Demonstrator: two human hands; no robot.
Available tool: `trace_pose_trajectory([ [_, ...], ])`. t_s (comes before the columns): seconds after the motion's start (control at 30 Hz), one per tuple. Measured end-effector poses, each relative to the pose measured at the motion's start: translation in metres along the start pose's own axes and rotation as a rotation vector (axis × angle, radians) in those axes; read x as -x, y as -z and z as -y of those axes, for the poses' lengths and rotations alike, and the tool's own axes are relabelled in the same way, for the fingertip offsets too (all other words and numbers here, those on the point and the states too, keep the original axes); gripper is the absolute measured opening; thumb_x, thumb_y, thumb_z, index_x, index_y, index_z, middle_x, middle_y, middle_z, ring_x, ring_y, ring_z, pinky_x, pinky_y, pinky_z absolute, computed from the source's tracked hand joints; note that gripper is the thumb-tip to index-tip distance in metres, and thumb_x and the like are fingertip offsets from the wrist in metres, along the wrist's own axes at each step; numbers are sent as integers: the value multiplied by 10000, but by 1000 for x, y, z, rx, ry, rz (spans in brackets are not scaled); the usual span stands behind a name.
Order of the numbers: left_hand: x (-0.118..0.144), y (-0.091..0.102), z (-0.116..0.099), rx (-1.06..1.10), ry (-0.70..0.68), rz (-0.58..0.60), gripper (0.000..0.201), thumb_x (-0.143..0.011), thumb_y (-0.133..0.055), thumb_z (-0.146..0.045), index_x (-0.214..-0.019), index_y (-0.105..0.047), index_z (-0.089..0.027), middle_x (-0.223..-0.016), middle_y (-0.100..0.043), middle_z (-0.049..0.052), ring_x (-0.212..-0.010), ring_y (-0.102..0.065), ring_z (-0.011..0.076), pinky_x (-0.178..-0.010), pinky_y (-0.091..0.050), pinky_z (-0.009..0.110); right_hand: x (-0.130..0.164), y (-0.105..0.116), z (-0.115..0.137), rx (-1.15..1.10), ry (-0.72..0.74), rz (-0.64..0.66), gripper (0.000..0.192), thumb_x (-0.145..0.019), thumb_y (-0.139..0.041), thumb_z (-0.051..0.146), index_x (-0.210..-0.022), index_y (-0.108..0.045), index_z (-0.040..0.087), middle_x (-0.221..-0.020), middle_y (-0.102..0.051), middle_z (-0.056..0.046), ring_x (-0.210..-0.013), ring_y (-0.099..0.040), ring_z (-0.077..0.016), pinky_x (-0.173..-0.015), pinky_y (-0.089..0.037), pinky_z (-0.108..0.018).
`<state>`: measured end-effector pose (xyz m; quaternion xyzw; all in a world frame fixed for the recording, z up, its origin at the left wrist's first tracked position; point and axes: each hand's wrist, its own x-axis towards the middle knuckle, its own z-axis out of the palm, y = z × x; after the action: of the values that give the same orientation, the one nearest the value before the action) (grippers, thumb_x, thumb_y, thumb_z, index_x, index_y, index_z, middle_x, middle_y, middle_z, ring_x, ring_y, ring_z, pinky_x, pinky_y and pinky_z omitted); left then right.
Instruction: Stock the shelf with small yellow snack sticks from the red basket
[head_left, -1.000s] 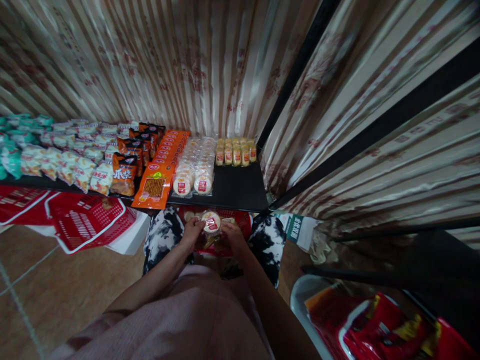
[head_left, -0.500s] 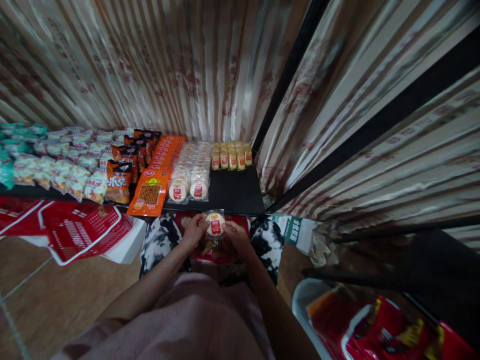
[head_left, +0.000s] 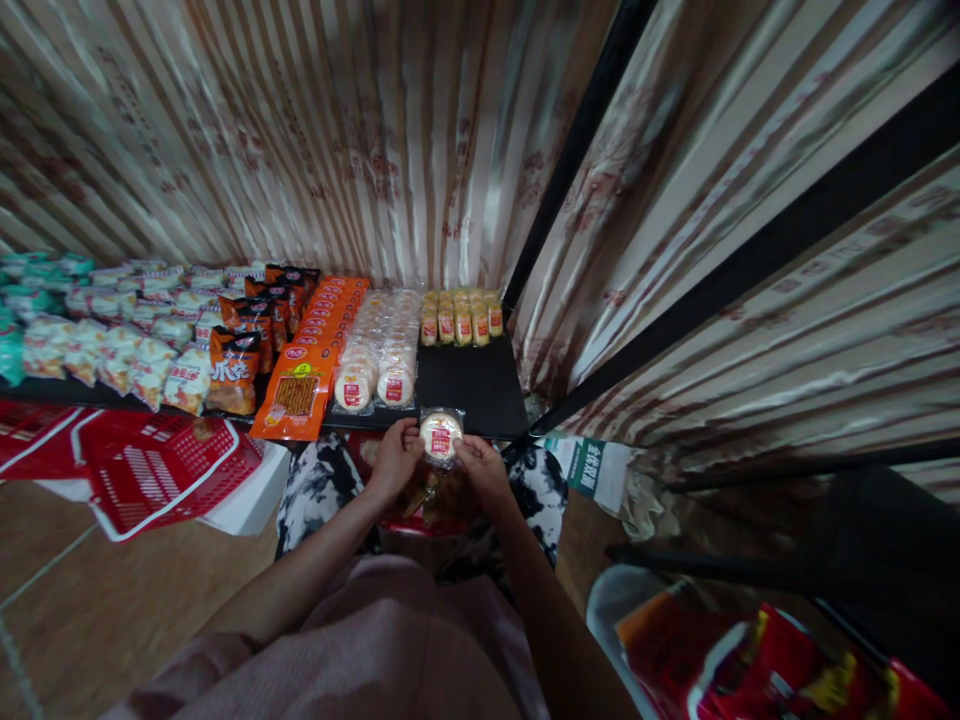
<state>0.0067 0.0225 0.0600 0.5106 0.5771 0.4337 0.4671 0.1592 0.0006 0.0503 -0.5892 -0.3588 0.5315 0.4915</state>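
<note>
Left hand (head_left: 395, 458) and right hand (head_left: 480, 465) both pinch round pale cake in clear wrapper with red label (head_left: 440, 436), held at front edge of black shelf (head_left: 480, 385). Advice: set it label-up beside front of clear-wrapped cake rows (head_left: 379, 352), aligned.

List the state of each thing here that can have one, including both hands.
Left hand: gripping the round cake packet's left edge.
Right hand: gripping its right edge.
Round cake packet: sealed, held at the shelf's front edge.
Shelf: partly stocked, right front part bare.
Red basket: tilted, under the shelf.
</note>
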Motion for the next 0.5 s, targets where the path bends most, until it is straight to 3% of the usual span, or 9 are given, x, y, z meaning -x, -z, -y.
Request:
trace_pose_trajectory([
  [0.23,-4,-10,-8,-146,-138,-3,251,-733,-497,-112,-961,-590,-155,-927,-595,54,-831,-597,137,-777,-486,282,-10,7,3,143,119,-66,368,-696,-571,451,-937,-568,173,-682,-655,-16,-622,-622,-162,-582,-489,-263],
  [0.5,-24,-25,4,-178,-200,-3,288,-752,-471,-123,-1017,-576,-156,-976,-602,70,-888,-592,164,-842,-470,339,-22,14,14,414,146,-116,334,-742,-517,423,-973,-572,188,-729,-665,-14,-667,-633,-160,-622,-490,-264],
])
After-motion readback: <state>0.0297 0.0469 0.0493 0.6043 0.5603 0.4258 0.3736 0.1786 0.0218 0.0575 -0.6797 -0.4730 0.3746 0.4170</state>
